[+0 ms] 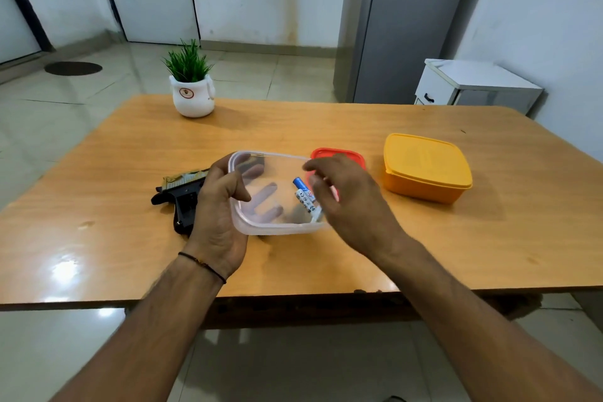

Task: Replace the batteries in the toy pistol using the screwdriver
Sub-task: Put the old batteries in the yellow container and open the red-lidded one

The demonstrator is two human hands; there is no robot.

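Left grip (215, 209) — rim of clear tub (277, 231)

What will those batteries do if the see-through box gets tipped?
Probably roll or slide: the batteries are round and loose in the smooth clear box. Its walls should keep them in. It seems light: the left hand grips its edge.

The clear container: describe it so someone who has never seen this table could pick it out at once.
On the wooden table, look near the middle, between the black toy pistol and the yellow lidded box. The clear container is there, gripped by the left hand. It alone is see-through, lidless, and holds batteries.
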